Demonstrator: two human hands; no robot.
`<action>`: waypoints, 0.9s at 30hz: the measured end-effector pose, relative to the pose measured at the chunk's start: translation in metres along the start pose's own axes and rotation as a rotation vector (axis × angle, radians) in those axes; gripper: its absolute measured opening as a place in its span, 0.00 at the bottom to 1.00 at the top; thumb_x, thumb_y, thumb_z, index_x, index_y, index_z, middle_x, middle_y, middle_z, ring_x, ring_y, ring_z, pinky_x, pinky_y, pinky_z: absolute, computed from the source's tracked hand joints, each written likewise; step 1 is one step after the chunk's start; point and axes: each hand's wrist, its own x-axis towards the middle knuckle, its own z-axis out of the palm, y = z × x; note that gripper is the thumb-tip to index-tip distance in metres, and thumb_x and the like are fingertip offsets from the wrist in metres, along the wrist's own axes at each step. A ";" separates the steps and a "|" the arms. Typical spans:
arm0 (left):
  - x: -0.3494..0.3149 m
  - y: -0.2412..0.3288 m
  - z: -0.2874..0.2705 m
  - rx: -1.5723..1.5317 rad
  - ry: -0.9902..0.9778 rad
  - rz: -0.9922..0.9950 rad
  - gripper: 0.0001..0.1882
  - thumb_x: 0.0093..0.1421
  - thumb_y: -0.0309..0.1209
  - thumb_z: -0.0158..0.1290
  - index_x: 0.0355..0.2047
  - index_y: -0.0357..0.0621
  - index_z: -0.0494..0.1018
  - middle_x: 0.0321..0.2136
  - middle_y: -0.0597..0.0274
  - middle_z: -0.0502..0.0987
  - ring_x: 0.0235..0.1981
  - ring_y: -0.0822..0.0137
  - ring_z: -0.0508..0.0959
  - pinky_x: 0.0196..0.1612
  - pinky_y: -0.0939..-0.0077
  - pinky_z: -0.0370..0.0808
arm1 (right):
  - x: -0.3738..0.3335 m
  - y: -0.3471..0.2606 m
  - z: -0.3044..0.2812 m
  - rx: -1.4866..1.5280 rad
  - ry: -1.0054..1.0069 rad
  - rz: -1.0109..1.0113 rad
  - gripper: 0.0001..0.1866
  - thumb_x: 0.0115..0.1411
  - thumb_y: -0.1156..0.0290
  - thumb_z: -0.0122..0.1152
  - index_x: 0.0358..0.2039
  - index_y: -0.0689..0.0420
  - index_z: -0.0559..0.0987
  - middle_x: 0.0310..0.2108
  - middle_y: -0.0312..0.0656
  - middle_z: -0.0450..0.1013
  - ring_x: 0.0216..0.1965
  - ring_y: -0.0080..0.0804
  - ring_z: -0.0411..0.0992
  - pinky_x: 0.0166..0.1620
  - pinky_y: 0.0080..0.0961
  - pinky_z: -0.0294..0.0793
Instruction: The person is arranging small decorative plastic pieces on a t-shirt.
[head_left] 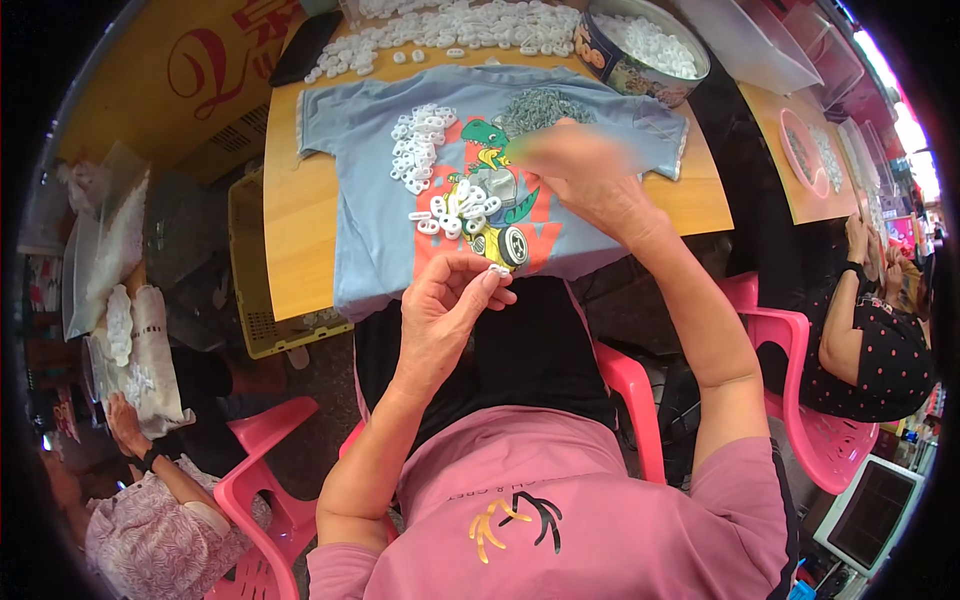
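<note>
My left hand [445,310] is closed in a pinch on a small white oval plastic piece [499,270], just over the near edge of a blue T-shirt [368,245]. My right hand [602,190] reaches across the shirt beside a heap of small grey metal bits [541,110]. Its fingers are smeared, so what they hold cannot be made out. Left of the shirt's printed dinosaur [484,134] lies a pile of white plastic pieces [418,148]. A second cluster of white pieces [462,208] rests nearer to my left hand.
Under the shirt is a wooden table [290,255]. Many white pieces [440,35] cover its far side, beside a round tin [640,55] full of them and a dark flat object [304,48]. People sit left [165,530] and right [870,350]. A yellow crate [255,290] stands at left.
</note>
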 end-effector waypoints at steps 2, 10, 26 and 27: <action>0.000 0.001 0.000 0.002 0.004 -0.002 0.07 0.64 0.25 0.53 0.41 0.34 0.71 0.35 0.54 0.79 0.33 0.68 0.81 0.38 0.78 0.78 | 0.004 -0.002 -0.002 -0.021 -0.025 -0.007 0.08 0.56 0.66 0.62 0.30 0.57 0.78 0.32 0.41 0.73 0.31 0.45 0.75 0.32 0.37 0.73; -0.002 0.010 -0.005 -0.087 0.057 -0.052 0.09 0.65 0.28 0.53 0.41 0.35 0.70 0.33 0.52 0.80 0.32 0.65 0.82 0.36 0.76 0.78 | 0.005 -0.007 -0.009 0.125 0.031 -0.091 0.05 0.56 0.74 0.61 0.33 0.61 0.77 0.26 0.43 0.72 0.26 0.39 0.74 0.30 0.31 0.72; -0.012 0.023 -0.001 -0.092 0.024 0.041 0.08 0.64 0.24 0.54 0.41 0.33 0.71 0.33 0.55 0.80 0.32 0.69 0.81 0.37 0.78 0.78 | -0.047 -0.084 -0.014 1.417 -0.196 0.549 0.11 0.63 0.69 0.62 0.41 0.63 0.79 0.31 0.34 0.75 0.27 0.15 0.68 0.32 0.12 0.70; -0.012 0.023 -0.001 -0.093 0.026 0.040 0.08 0.64 0.24 0.54 0.41 0.33 0.71 0.33 0.55 0.80 0.32 0.69 0.81 0.37 0.78 0.78 | -0.047 -0.084 -0.012 1.418 -0.196 0.540 0.11 0.63 0.68 0.62 0.40 0.62 0.78 0.30 0.33 0.74 0.26 0.15 0.67 0.31 0.12 0.69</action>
